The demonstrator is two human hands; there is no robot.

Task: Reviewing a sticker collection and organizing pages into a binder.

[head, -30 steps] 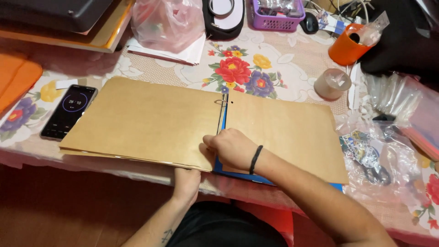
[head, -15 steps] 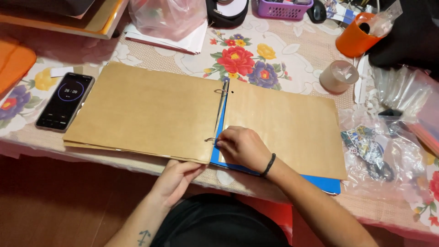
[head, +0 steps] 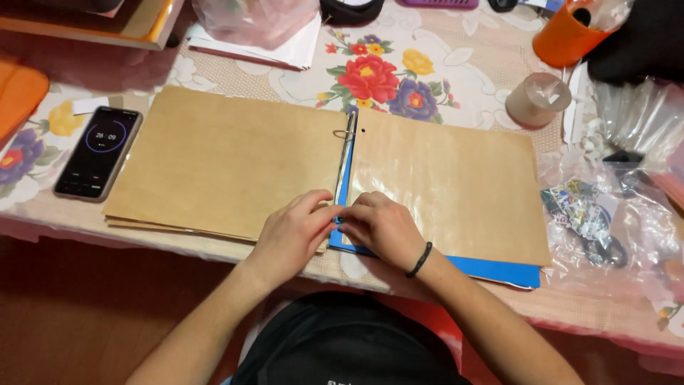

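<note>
head view: both hands now meet at the lower ring of the open binder point(head: 342, 214), which lies flat near the front edge of the table point(head: 456, 93). half a second ago the left hand point(head: 292, 235) was off the front edge of the table, below the left page; it has since come up onto the page and closed in on the spine. the right hand point(head: 381, 228), with a dark band point(head: 420, 260) at the wrist, has stayed at the same spot. both hands are curled, fingertips pinched together at the lower ring; the ring itself is hidden under the fingers, so it cannot be told whether it is gripped or only touched. judgement: the work has passed from one-handed holding to two-handed handling of the ring. the upper ring point(head: 345, 134) is exposed and appears closed. brown pages point(head: 221, 164) lie left of the spine, a glossy brown sheet point(head: 442, 185) right of it, over a blue cover point(head: 499, 271). a phone point(head: 98, 153) with a lit circular dial lies left of the pages. a clear bag with a colourful printed packet point(head: 581, 210) lies to the right, an orange cup point(head: 563, 36) and a tape roll point(head: 536, 100) beyond.
</note>
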